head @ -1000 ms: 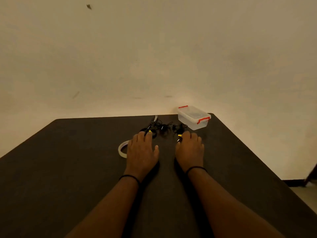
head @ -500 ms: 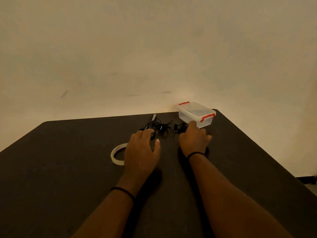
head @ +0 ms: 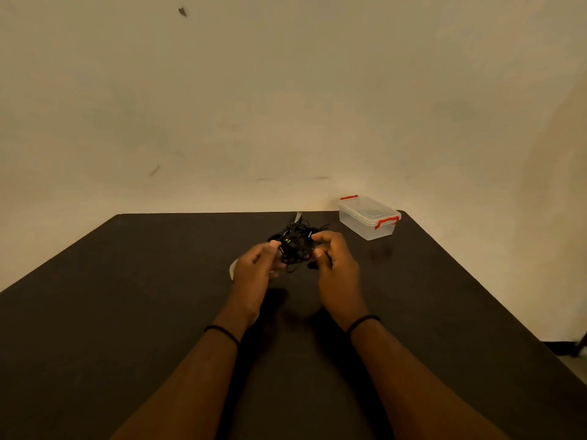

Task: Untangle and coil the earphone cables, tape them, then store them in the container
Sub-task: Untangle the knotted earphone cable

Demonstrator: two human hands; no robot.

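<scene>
A tangled bundle of black earphone cables [head: 295, 246] hangs between my two hands, a little above the dark table [head: 127, 312]. My left hand [head: 257, 271] pinches its left side with curled fingers. My right hand [head: 336, 268] grips its right side, thumb and fingers curled round the wires. A clear plastic container [head: 368, 219] with red latches and its lid on stands at the table's far right corner. A roll of tape [head: 233, 268] lies on the table, mostly hidden behind my left hand.
A thin pale object [head: 298, 216] lies near the table's far edge behind the cables. A plain wall rises behind the table. The table's right edge drops to the floor at the right.
Both hands have left the tabletop, closed on the cable bundle and lifted it between them. The view has shifted, so the container sits further right.
</scene>
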